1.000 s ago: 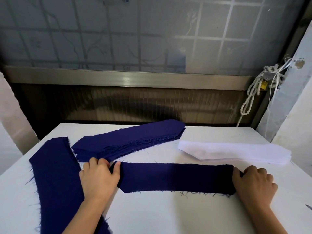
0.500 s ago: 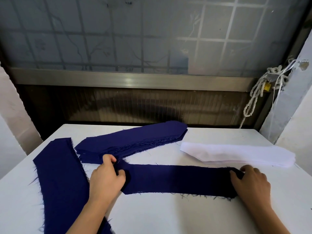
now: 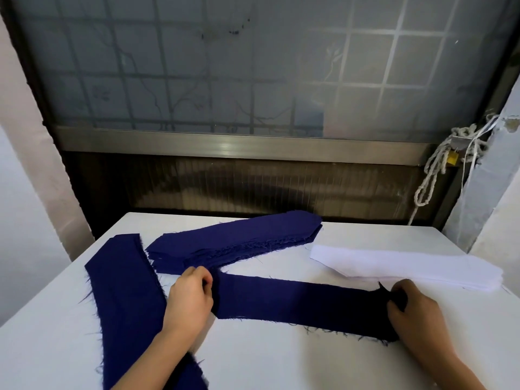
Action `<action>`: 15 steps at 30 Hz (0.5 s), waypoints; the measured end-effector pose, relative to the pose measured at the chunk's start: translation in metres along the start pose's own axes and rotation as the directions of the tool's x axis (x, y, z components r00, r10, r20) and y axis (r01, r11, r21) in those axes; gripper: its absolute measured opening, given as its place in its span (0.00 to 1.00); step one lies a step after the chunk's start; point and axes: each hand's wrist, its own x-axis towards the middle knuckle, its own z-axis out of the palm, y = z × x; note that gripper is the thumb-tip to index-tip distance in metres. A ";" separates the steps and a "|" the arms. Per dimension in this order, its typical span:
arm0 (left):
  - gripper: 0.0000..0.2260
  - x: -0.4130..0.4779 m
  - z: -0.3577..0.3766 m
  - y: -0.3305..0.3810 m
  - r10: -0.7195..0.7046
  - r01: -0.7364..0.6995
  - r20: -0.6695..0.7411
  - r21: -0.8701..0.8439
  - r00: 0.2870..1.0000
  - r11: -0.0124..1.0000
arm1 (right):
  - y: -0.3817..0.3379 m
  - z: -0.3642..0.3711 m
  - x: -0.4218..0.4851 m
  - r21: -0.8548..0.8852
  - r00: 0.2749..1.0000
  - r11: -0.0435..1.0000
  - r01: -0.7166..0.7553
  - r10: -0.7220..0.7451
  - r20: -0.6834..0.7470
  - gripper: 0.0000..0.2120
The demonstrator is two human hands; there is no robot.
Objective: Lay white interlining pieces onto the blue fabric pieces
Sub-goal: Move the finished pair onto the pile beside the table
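Soft window daylight, sharp, edges bowed

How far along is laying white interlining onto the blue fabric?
Done: no interlining laid yet. In hand: left hand and right hand grip the ends of one long dark blue fabric strip. Left: the stack of white interlining pieces lies untouched.

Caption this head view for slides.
Left hand and right hand grip the ends of one blue strip; interlining stack lies behind.

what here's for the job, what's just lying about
Job: dark blue fabric strip, held by left hand and right hand; stack of dark blue fabric pieces; stack of white interlining pieces; long dark blue strip at left.
Lying about: knotted white rope.
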 end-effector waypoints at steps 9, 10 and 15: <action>0.11 0.053 -0.084 -0.047 0.061 -0.027 -0.184 0.181 0.981 0.983 | -0.075 0.008 -0.072 0.586 0.971 0.775 -0.237 0.161 0.179 0.08; 0.11 0.062 -0.096 -0.053 0.050 -0.004 -0.193 0.230 0.980 0.973 | -0.085 0.015 -0.085 0.612 0.958 0.743 -0.270 0.143 0.249 0.09; 0.16 0.102 -0.128 -0.073 -0.064 0.120 -0.131 0.482 0.989 0.868 | -0.143 0.050 -0.134 0.654 0.908 0.743 -0.143 -0.163 0.385 0.18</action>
